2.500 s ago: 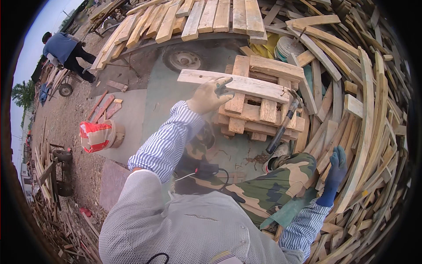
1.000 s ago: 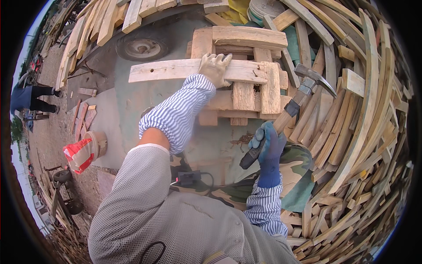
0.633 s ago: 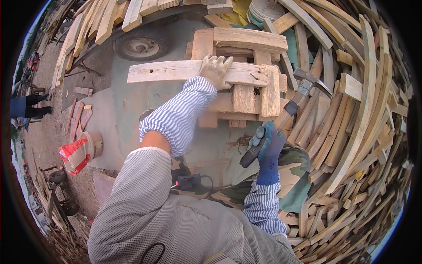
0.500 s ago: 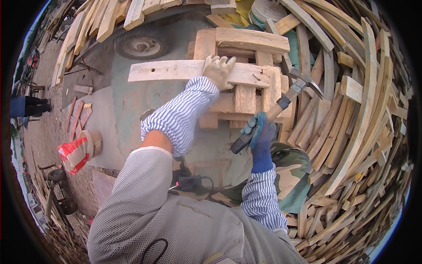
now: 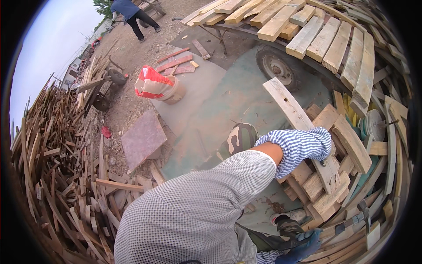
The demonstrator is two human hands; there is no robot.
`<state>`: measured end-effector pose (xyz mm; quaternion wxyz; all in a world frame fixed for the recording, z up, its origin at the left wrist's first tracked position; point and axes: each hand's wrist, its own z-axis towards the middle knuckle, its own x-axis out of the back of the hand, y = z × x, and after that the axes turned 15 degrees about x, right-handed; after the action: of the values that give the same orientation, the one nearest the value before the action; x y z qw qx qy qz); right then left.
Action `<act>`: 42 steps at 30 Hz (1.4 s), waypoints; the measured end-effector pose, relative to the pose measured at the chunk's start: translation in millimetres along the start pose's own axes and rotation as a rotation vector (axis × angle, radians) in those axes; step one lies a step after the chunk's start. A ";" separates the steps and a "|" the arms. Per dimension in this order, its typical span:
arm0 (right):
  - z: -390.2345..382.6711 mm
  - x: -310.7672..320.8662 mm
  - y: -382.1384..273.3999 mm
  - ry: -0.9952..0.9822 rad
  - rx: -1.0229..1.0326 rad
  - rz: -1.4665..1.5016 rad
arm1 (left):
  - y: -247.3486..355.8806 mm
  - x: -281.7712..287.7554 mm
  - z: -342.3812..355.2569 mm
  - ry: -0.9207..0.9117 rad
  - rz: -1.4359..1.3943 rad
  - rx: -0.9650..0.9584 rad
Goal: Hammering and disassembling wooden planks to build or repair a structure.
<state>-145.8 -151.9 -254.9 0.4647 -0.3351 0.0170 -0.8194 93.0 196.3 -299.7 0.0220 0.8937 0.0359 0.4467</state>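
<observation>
A pale plank (image 5: 288, 103) with a hole in it lies across a stack of wood blocks (image 5: 334, 198). Bent nails (image 5: 336, 179) stick out near its lower end. My left arm, in a striped sleeve (image 5: 296, 147), reaches over the plank; the sleeve hides my left hand and its fingers. Low at the right, my right hand (image 5: 303, 246) in a blue glove is closed on the handle of a hammer (image 5: 365, 211). The hammer lies in front of the piled slats, with its head to the right of the glove.
Planks rest on a cart with a rubber wheel (image 5: 278, 67). A bucket (image 5: 176, 90) with a red and white bag stands on the ground, near a flat board (image 5: 143, 136). Scrap wood (image 5: 57, 189) is heaped at left. A person (image 5: 134, 17) is in the distance.
My view has swung to the left, bringing the yard and scrap heap in. My left hand, seen on the plank before, is now hidden behind its sleeve. The hammer stays in my right hand.
</observation>
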 end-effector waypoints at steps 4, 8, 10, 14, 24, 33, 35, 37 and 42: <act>36.4 17.1 -46.0 0.113 -1.204 0.831 | 34.4 24.4 -27.2 -0.148 0.163 -0.024; 40.5 28.7 -74.7 0.175 -1.182 0.868 | 49.0 24.1 -79.5 0.077 0.118 -0.129; 33.3 28.8 -76.4 0.168 -1.136 0.848 | 36.8 25.5 -99.4 0.082 0.136 -0.140; 36.0 53.6 -95.8 0.085 -1.137 0.816 | -48.1 69.0 -163.7 0.419 -0.122 -0.016; 62.8 99.9 -140.7 0.125 -0.907 0.693 | -181.4 179.4 -344.0 1.306 -0.612 0.213; 91.5 90.8 -174.3 0.216 -0.623 0.788 | -138.0 157.1 -405.9 1.277 -1.247 -0.306; 92.3 87.5 -178.7 -0.019 -0.604 0.924 | -137.9 153.9 -425.6 1.297 -1.264 -0.431; 107.5 81.6 -188.6 -0.032 -0.693 0.894 | -128.2 145.2 -404.9 1.164 -1.451 -0.545; 102.3 66.4 -175.5 -0.032 -0.692 0.758 | -94.9 114.1 -345.9 1.110 -1.373 -0.174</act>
<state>-242.4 -74.6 -80.6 0.5913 -0.4522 0.4005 -0.5344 -119.7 303.0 -8.1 0.3327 0.3247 0.5356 0.7050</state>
